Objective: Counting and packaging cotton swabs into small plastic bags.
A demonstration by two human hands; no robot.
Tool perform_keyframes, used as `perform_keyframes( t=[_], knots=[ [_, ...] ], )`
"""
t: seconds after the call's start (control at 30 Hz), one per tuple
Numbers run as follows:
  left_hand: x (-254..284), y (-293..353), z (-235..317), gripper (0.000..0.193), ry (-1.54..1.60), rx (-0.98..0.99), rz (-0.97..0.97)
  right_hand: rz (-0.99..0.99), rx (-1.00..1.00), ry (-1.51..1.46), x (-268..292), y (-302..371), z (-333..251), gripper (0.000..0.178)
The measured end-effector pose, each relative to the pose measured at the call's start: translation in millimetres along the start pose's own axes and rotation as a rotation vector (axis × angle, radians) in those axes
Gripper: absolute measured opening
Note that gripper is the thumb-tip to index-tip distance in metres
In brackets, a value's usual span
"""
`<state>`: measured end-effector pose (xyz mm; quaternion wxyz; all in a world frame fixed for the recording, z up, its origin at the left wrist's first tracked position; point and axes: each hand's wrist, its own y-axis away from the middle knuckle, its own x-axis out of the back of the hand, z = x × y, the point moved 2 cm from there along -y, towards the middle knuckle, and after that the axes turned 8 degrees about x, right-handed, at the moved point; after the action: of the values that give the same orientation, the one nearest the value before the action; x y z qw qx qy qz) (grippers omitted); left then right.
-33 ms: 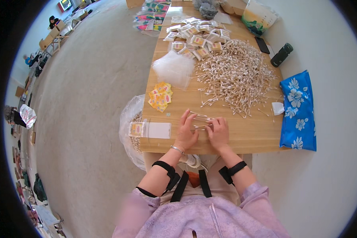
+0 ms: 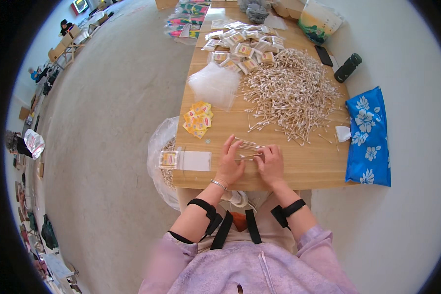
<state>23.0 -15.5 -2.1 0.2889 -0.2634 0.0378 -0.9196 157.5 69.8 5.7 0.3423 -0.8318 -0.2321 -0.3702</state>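
Note:
Close to the near edge of the table, a few cotton swabs (image 2: 250, 145) lie crosswise between my hands. My left hand (image 2: 229, 164) has its curved fingers and thumb at their left ends. At their right ends, my right hand (image 2: 271, 164) pinches with its fingertips. Left of my hands is a clear packet of swabs with a yellow label (image 2: 169, 159), hanging over the table's left edge, with a white card (image 2: 197, 160) beside it. Beyond my hands spreads a large heap of loose cotton swabs (image 2: 294, 93).
Yellow labels (image 2: 198, 119) and clear plastic bags (image 2: 214, 84) lie along the left side. Filled packets (image 2: 242, 46) are piled farther back. On the right are a blue flowered tissue pack (image 2: 368, 137), a dark bottle (image 2: 348, 67) and a phone (image 2: 323, 56). A plastic sack (image 2: 160, 142) hangs at the left edge.

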Motion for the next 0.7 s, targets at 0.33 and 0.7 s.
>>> perform_keyframes(
  t=[0.33,0.7],
  knots=[
    [-3,2,-5,0.057,0.001,-0.003,-0.039,-0.130,0.048,-0.014,3,1,12,0.014],
    [-1,3,-7,0.053,0.019,0.024,0.033,-0.038,-0.024,-0.029,-11,-12,-12,0.009]
  ],
)
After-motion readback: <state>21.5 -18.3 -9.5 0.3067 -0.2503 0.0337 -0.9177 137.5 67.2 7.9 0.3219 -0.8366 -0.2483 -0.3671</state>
